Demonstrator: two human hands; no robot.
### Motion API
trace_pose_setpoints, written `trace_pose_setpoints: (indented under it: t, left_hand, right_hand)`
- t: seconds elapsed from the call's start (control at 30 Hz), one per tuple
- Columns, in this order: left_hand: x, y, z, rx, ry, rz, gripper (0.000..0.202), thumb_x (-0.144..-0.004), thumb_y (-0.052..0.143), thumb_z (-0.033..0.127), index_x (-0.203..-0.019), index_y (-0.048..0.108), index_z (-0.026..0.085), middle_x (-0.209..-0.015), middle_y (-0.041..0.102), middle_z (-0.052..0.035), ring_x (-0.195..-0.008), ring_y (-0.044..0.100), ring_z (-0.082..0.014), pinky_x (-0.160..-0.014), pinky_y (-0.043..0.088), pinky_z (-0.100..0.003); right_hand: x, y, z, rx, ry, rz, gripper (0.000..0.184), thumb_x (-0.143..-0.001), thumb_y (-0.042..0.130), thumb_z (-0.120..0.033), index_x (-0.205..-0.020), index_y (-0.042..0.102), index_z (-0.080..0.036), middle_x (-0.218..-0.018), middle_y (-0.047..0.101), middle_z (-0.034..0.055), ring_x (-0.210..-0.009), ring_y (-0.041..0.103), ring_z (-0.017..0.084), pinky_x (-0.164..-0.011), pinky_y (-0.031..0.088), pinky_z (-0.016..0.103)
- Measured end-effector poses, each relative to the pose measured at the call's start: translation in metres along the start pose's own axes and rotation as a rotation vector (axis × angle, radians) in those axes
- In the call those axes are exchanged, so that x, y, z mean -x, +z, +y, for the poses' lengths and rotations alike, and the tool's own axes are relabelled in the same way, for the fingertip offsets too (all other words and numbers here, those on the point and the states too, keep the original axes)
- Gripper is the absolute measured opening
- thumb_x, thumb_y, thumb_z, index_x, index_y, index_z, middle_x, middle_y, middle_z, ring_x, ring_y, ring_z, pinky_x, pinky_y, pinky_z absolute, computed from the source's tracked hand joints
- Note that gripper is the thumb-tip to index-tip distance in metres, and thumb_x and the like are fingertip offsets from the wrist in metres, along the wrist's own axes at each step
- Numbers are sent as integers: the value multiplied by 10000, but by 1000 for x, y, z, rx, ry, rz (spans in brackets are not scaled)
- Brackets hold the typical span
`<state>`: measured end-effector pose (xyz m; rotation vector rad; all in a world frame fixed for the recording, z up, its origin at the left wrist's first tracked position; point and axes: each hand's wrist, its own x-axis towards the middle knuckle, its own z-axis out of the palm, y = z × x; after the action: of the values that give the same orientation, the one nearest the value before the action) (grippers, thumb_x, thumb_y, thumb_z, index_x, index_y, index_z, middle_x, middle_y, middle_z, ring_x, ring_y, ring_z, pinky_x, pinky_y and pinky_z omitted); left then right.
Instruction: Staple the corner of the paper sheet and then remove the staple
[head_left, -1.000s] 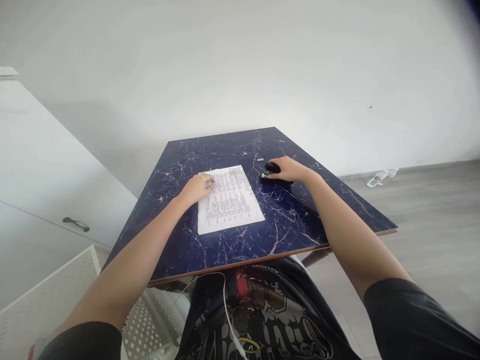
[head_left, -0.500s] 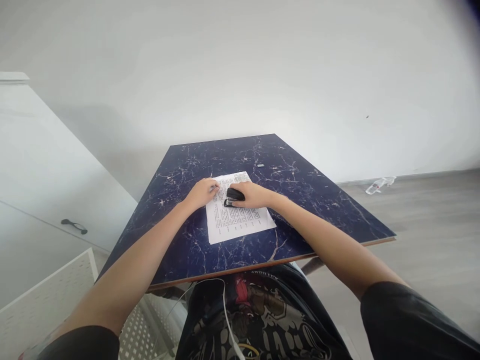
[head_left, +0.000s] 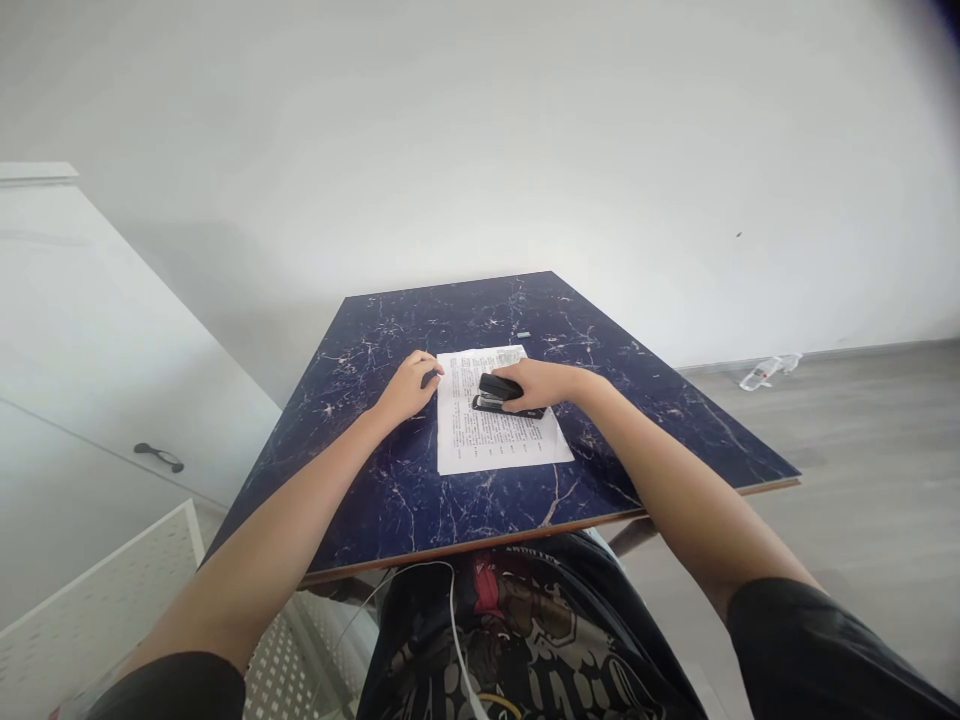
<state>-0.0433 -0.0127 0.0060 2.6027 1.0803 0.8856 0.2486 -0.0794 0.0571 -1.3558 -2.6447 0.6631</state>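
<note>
A black stapler (head_left: pixel 499 386) lies over the printed sheets of paper (head_left: pixel 491 456), its jaws apart and pointing left. My right hand (head_left: pixel 536 382) is closed around its back part, with the thumb along the lower side. At the upper left edge of the sheets rests my left hand (head_left: pixel 409 388). Its thumb and fingers are apart, with dark tabletop showing between them, and the fingertips are at the paper's edge. The sheets lie flat on the dark blue marbled table (head_left: pixel 390 510), printed side up, with one right-hand corner slightly lifted.
A small pale block (head_left: pixel 523 335) lies beyond the paper. White cabinet doors with a dark handle (head_left: pixel 158 458) stand at left, near a white perforated panel (head_left: pixel 112 575). Clear plastic packaging (head_left: pixel 770 371) is on the floor at right. A white cable (head_left: pixel 452 610) hangs before my shirt.
The sheets have shifted right and turned a little straighter. My right hand has moved right with the stapler. My left hand has gone from lying on the paper to its left edge.
</note>
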Motion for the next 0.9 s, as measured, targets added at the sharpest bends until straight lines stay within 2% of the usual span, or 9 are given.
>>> trace_pose_setpoints:
  t: [0.07,0.27,0.4,0.5,0.57,0.63,0.7,0.77,0.9]
  left_hand:
    - [0,0,0,7,8,-10,161,-924,566,171,-992,706,212,-1173,613,-94,-1172,607,-254,-1115,470,-465]
    - [1,1,-5,10,15,-12,162,-923,579,185,-998,716,227,-1193,590,-95,-1192,600,-262,-1124,471,-476]
    - [3,4,-11,19,28,-13,163,-921,582,188,-1002,719,222,-1191,581,-98,-1176,601,-263,-1113,476,-472]
    - [2,3,-14,17,41,-11,168,-928,572,188,-1001,721,219,-1197,575,-98,-1177,597,-260,-1116,472,-465]
    - [0,2,-16,4,53,13,185,-935,554,177,-1001,723,213,-1194,572,-102,-1186,588,-261,-1125,462,-466]
    - [-2,-1,-20,-13,49,51,205,-937,537,159,-995,727,210,-1178,572,-104,-1180,582,-260,-1125,457,-470]
    - [-3,-3,-25,-22,29,78,219,-933,530,142,-980,733,210,-1153,573,-102,-1156,588,-256,-1112,466,-471]
    - [-3,-5,-30,-19,4,86,231,-926,525,126,-963,738,208,-1124,577,-99,-1127,597,-251,-1097,477,-468]
    - [-2,-8,-39,2,-29,97,241,-918,519,104,-941,740,198,-1104,586,-100,-1094,606,-244,-1089,478,-460]
  right_hand:
    - [11,-10,11,-13,60,-53,297,-846,722,-442,-1042,681,-222,-995,732,94,-759,651,224,-632,487,365]
    - [53,-34,50,-62,180,-160,524,-788,754,-446,-1277,704,-263,-1229,725,113,-998,694,315,-765,565,413]
    - [79,-46,63,10,242,-167,595,-773,760,-564,-1293,722,-278,-1269,723,108,-1023,704,326,-785,584,393]
    - [89,-53,71,-62,219,-163,630,-818,687,-657,-1319,720,-276,-1270,725,107,-1054,703,327,-850,579,411]
    - [86,-52,78,-160,225,-54,602,-902,592,-642,-1369,686,-274,-1276,718,120,-1097,690,330,-914,561,454]
    - [71,-45,86,-174,289,178,574,-965,518,-601,-1402,653,-253,-1299,694,159,-1150,665,344,-968,534,500]
    - [48,-35,91,-84,317,380,579,-984,500,-589,-1419,627,-229,-1383,634,192,-1239,616,363,-1034,499,522]
    - [23,-24,95,6,236,388,639,-966,544,-604,-1487,558,-233,-1556,490,179,-1396,495,375,-1132,431,529]
    - [-12,-10,107,117,119,227,810,-943,549,-696,-1624,370,-295,-1746,119,87,-1588,107,397,-1252,219,599]
